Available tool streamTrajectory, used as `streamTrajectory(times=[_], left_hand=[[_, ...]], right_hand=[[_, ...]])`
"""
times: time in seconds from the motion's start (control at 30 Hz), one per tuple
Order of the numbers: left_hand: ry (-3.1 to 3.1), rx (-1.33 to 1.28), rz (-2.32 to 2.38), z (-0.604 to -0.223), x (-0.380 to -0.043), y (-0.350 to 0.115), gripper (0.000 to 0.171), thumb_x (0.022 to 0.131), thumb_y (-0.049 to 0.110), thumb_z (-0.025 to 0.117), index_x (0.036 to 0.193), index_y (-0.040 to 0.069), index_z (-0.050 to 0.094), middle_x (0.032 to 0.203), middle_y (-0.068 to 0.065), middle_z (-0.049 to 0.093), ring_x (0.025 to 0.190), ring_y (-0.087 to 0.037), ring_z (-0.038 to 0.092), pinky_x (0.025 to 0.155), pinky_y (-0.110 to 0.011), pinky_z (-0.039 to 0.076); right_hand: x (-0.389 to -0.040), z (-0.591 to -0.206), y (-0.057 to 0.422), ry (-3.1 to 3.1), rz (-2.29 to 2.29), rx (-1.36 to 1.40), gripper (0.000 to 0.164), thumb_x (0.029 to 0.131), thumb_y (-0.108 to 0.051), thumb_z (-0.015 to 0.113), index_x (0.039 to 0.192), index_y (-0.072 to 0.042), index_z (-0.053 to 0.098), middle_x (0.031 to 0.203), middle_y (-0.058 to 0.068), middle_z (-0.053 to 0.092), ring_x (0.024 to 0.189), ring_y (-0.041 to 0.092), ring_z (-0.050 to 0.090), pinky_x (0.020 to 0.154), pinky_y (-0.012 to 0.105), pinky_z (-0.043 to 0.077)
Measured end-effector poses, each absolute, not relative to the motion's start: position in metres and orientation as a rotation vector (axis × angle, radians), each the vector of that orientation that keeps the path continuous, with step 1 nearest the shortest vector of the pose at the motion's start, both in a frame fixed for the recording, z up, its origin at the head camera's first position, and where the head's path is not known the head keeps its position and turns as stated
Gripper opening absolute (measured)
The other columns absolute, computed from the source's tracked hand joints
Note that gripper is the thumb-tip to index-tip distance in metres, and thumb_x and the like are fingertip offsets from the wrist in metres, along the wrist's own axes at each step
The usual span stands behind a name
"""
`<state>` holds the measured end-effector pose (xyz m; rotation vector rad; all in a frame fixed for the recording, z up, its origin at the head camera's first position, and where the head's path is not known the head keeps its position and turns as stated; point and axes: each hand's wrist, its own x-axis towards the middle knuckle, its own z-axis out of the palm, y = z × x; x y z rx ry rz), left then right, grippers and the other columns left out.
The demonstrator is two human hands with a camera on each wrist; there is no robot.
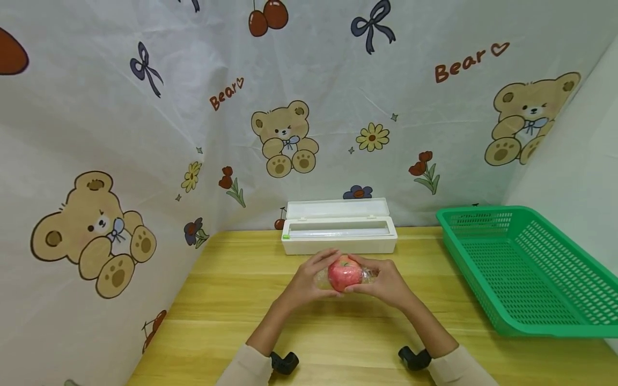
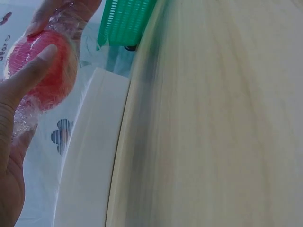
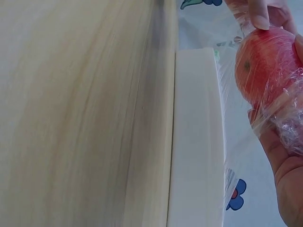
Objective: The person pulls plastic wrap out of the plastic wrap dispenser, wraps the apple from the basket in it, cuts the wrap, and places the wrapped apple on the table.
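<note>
A red apple (image 1: 345, 274) in clear cling film (image 2: 23, 116) is held above the wooden table between both hands. My left hand (image 1: 309, 279) grips it from the left, thumb in front and fingers over the top. From the right, my right hand (image 1: 386, 281) holds it the same way, with bunched film (image 3: 289, 127) beside its palm. Film also sticks out on the apple's left side. Just behind the hands stands a white cling film dispenser (image 1: 338, 246), its lid (image 1: 338, 208) raised and a roll (image 1: 338, 233) inside.
A green plastic basket (image 1: 555, 329) sits at the table's right side. Patterned cloth (image 1: 309, 69) hangs behind and to the left of the wooden table (image 1: 232, 321). Black wrist cameras (image 1: 285, 363) are worn at both wrists.
</note>
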<state>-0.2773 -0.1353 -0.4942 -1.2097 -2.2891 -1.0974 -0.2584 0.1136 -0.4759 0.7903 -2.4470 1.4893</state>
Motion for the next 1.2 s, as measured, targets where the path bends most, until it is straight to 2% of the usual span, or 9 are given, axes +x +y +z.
streamTrajectory(times=[0.4,0.87,1.2], left_hand=[[-2.251,-1.262,-0.994,-0.4913,-0.2743,-0.1327,0.089,0.071,0.011,0.094,0.149,0.012,0.051,0.148,-0.007,0.050,0.135,-0.023,0.051,0.106,-0.030,0.048],[-2.216,-1.272,-0.961,-0.4934,-0.2749,-0.1313,0.087,0.072,0.011,0.093,0.149,0.012,0.052,0.147,-0.007,0.050,0.133,-0.023,0.053,0.106,-0.027,0.047],[-2.187,-1.285,-0.967,-0.4930,-0.2743,-0.1328,0.080,0.073,0.009,0.093,0.143,0.010,0.056,0.142,-0.008,0.056,0.129,-0.022,0.058,0.105,-0.026,0.048]], right_hand=[[-0.2579,-0.4743,0.1149,-2.467,1.519,0.743,0.069,0.074,-0.036,0.092,0.133,-0.010,0.068,0.121,0.007,0.073,0.101,0.023,0.070,0.081,0.029,0.061],[-0.2579,-0.4710,0.1149,-2.463,1.599,0.713,0.065,0.074,-0.034,0.092,0.130,-0.009,0.071,0.118,0.009,0.073,0.102,0.024,0.070,0.082,0.029,0.061],[-0.2598,-0.4726,0.1139,-2.486,1.611,0.728,0.066,0.076,-0.033,0.092,0.133,-0.009,0.068,0.121,0.009,0.072,0.104,0.024,0.069,0.084,0.029,0.059]])
